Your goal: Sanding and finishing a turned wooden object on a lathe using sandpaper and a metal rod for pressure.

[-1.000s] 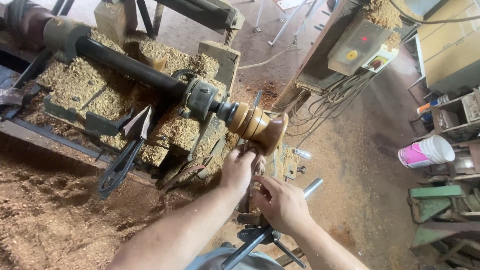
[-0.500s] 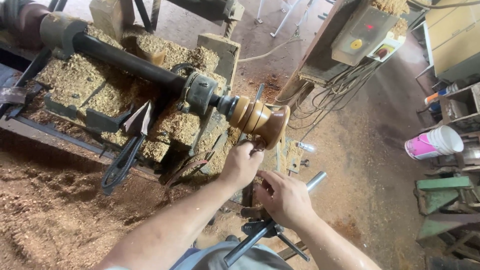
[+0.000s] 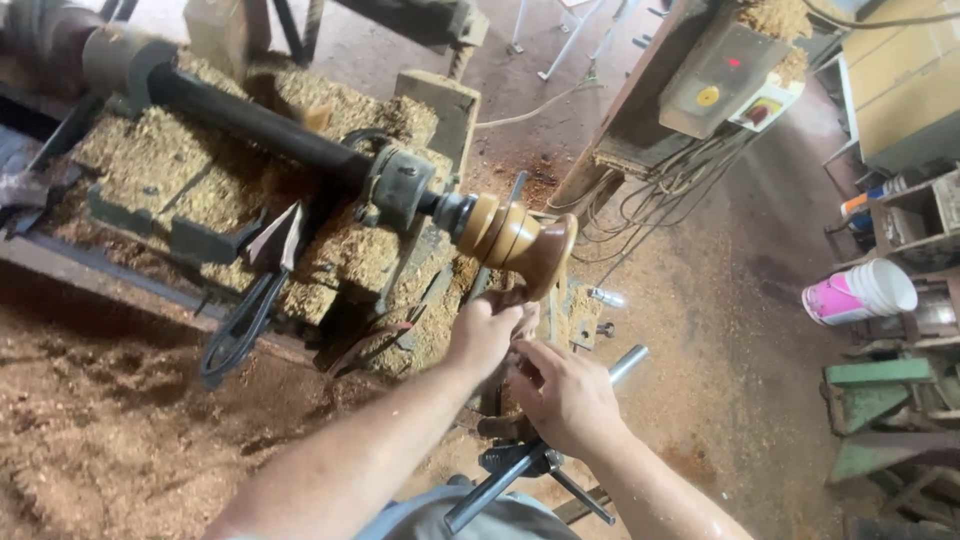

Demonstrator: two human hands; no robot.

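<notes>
At my lathe, a ribbed tan wooden workpiece [image 3: 515, 243] sits on the dark steel spindle [image 3: 250, 120]. My left hand [image 3: 483, 333] curls closed just beneath it; my right hand [image 3: 566, 395], at five o'clock, is loosely cupped, its grip hidden. A pink-and-white plastic bucket [image 3: 858, 292] lies at three o'clock, a grey switch box with a yellow button [image 3: 722, 75] at one.

Soft, even daylight fills the workshop, brightest on the floor [image 3: 720, 330] toward the upper right. Shadows stay faint and diffuse. The wide lens bends lines at the edges. The turned wooden piece [image 3: 515, 240] shows slight blur; no harsh glare.
</notes>
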